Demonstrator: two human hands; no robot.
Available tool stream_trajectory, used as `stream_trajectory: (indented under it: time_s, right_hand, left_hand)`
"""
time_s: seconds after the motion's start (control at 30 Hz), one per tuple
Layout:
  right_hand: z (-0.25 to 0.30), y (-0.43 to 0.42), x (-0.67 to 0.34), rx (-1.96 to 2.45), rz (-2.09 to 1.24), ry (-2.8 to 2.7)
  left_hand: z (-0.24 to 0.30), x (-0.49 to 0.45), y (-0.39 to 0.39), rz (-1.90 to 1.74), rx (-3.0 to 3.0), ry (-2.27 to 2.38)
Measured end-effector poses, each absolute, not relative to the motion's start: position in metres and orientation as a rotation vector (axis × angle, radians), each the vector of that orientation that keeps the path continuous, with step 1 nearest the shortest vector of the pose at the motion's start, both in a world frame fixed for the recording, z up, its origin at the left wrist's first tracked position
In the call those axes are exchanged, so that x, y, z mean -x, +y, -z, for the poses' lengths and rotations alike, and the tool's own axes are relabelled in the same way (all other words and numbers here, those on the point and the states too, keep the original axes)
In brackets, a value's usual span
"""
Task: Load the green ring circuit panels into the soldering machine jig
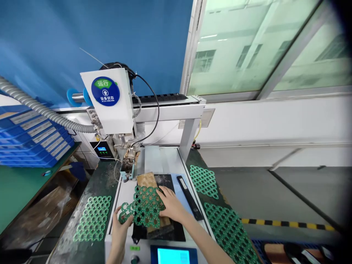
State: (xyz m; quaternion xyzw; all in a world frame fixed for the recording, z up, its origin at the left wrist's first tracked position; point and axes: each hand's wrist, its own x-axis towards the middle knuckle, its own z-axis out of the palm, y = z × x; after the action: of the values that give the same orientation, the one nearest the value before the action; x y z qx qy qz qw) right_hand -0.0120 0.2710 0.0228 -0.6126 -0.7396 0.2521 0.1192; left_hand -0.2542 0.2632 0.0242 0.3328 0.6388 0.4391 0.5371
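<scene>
From the head view, a green perforated panel [144, 207] is held over the machine's dark fixture bed [165, 231] — pinched at its near-left corner by the left hand [121, 227], pressed flat by the right hand [172, 205]. Thin, light and probably brittle, it is best gripped by its edges. Honeycombed with round holes.
</scene>
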Motion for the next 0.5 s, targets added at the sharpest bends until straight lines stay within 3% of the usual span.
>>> stream_trajectory:
  time_s: [0.23, 0.5]
  right_hand:
    - [-0.021, 0.288, 0.01, 1.713, -0.719, -2.195]
    - [-0.02, 0.309, -0.002, 1.689, -0.567, -2.179]
  left_hand:
    - [-0.008, 0.269, 0.267, -1.042, -0.17, 1.387]
    - [-0.015, 0.267, 0.28, -1.005, -0.078, 1.178]
